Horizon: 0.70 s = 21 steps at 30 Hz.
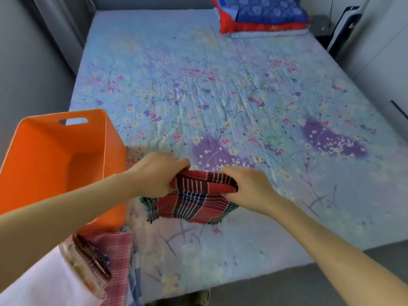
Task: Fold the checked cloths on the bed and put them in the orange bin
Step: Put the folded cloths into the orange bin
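Observation:
A red checked cloth (194,200) with dark and green stripes lies partly folded on the flowered bed sheet (220,96), near the front edge. My left hand (157,173) grips its upper left fold and my right hand (249,186) grips its upper right fold, lifting that edge off the bed. The orange bin (55,160) stands on the bed just left of the cloth, its inside showing no cloth. A paler pink checked cloth (117,261) lies at the front left corner, partly under the bin.
A red and blue pillow (262,16) sits at the far right corner of the bed. A clear jar with a dark lid (90,263) is at the lower left, over white fabric. Grey walls flank both sides of the bed.

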### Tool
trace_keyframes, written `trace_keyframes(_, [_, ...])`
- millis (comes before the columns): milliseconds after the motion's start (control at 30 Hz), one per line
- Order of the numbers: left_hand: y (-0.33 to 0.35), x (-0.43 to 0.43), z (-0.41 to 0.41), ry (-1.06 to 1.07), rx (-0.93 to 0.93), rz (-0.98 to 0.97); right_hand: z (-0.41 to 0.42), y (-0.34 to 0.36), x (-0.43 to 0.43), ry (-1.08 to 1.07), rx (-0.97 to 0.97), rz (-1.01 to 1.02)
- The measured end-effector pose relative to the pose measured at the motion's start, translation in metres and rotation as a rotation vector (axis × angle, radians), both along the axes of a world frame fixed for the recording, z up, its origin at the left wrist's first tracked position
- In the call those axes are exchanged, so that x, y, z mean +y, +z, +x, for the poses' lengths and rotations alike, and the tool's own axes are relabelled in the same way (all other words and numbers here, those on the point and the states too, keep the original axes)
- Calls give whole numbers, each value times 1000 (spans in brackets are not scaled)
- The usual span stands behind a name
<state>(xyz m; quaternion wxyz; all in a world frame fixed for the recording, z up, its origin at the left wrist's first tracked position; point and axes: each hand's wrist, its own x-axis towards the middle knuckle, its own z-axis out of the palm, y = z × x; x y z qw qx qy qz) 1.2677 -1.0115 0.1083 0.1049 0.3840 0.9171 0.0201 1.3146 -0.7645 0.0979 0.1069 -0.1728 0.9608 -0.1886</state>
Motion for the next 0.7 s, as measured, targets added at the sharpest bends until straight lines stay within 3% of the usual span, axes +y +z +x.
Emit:
trace_keyframes(233, [117, -117, -23, 242, 448, 162, -66, 136, -104, 127, 578, -31])
trace_keyframes(467, [226, -245, -75, 542, 725, 118, -156, 248, -257, 154, 781, -37])
trace_keyframes(600, [232, -290, -71, 623, 842, 185, -161, 247, -311, 140, 971, -103])
trace_keyframes(700, [179, -324, -45, 520, 893, 150, -134, 180, -338, 221, 1134, -139])
